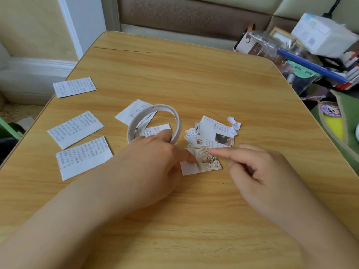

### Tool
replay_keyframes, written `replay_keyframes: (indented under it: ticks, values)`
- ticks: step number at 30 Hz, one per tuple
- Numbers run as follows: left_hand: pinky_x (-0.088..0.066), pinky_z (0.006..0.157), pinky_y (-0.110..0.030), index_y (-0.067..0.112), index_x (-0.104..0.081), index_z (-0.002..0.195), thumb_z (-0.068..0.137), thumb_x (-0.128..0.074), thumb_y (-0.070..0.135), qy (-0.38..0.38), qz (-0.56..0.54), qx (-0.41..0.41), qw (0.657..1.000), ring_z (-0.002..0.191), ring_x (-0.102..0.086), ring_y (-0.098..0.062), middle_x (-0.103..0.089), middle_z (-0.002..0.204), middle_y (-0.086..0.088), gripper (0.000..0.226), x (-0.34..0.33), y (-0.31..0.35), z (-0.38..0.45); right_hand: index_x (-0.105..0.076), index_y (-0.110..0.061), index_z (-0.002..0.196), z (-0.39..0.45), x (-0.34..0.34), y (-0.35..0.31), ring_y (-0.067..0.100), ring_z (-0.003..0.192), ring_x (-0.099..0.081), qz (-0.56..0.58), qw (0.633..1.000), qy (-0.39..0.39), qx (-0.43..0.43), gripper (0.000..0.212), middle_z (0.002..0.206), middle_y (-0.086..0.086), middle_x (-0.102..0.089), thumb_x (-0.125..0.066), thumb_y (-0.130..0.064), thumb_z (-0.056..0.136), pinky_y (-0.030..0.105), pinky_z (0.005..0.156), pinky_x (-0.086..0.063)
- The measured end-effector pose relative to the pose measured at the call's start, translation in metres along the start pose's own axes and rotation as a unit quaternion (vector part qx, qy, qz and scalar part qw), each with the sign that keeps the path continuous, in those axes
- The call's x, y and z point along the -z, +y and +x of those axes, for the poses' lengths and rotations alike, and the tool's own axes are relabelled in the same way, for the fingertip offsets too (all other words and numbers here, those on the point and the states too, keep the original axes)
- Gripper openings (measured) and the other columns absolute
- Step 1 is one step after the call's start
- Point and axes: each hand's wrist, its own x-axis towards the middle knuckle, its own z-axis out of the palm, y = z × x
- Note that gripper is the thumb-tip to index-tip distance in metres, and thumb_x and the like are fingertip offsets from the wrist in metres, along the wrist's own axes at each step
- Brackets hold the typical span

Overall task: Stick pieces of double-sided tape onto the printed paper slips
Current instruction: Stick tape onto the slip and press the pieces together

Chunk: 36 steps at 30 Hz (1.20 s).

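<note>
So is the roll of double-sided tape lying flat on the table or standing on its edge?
Standing on edge, tilted. The tape roll shows as an open ring with paper slips visible through it, and the left hand touches its lower rim.

You sit at a wood-grain surface (194,78) with rounded far corners and a thin dark seam running across its far end. Beyond it stands a sofa (194,14) with a brown back panel and cream cushions. To your left you have a pale yellow wall (33,26), a white upright trim (70,26) and a white baseboard (37,65), with beige floor (17,111) below. To your right a heap of clutter (310,61) sits on the seat: a white wrapped packet (322,33), a blue bar, clear plastic bags, stacked books and a green bag (347,121). Soft, even daylight fills the room.
</note>
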Motion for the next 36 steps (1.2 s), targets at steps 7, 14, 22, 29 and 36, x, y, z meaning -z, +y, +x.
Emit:
replay_keyframes:
  ticks: [7,14,22,29,36]
  values:
    - [-0.031,0.072,-0.022,0.057,-0.046,0.124,0.092,-0.039,0.043,-0.026,-0.048,0.009,0.998,0.084,-0.044,-0.008,-0.035,0.093,0.016,0.035,0.0,-0.003,0.001,-0.066,-0.045,0.113,0.002,-0.008,0.001,0.012,0.068,-0.051,-0.054,0.998,-0.027,0.008,0.047,0.081,-0.017,-0.047,-0.035,-0.029,0.081,0.025,0.052,-0.036]
    - [-0.033,0.074,-0.022,0.061,-0.046,0.121,0.092,-0.04,0.044,-0.015,-0.062,0.013,0.998,0.086,-0.045,-0.008,-0.036,0.095,0.015,0.034,-0.001,-0.004,0.001,-0.059,-0.049,0.12,0.005,-0.013,-0.002,0.005,0.077,-0.049,-0.104,0.993,-0.051,0.019,0.046,0.089,-0.028,-0.041,-0.036,-0.027,0.087,0.018,0.052,-0.029]
    - [-0.031,0.078,-0.023,0.067,-0.043,0.118,0.09,-0.036,0.045,-0.046,-0.071,0.017,0.996,0.078,-0.039,0.0,-0.033,0.09,0.017,0.036,0.001,-0.012,-0.001,-0.059,-0.058,0.108,0.003,-0.015,0.012,0.003,0.092,-0.042,0.025,0.997,-0.073,-0.023,0.049,0.083,-0.011,-0.04,-0.04,-0.017,0.09,0.01,0.08,-0.033]
    - [-0.031,0.085,-0.022,0.066,-0.04,0.122,0.092,-0.038,0.044,-0.046,-0.07,0.002,0.996,0.079,-0.036,0.005,-0.036,0.095,0.016,0.038,0.0,-0.016,-0.004,-0.052,-0.069,0.101,0.004,-0.01,0.014,0.0,0.097,-0.035,0.031,0.991,-0.121,-0.044,0.055,0.084,-0.022,-0.038,-0.036,-0.016,0.092,0.016,0.097,-0.026]
    - [-0.03,0.073,-0.021,0.059,-0.05,0.119,0.092,-0.047,0.037,-0.022,-0.085,0.023,0.996,0.073,-0.039,-0.001,-0.041,0.095,0.013,0.035,0.002,-0.018,-0.007,-0.048,-0.071,0.1,0.004,-0.011,0.017,0.001,0.097,-0.036,0.021,0.993,-0.116,-0.03,0.057,0.085,-0.018,-0.036,-0.038,-0.016,0.094,0.019,0.098,-0.026]
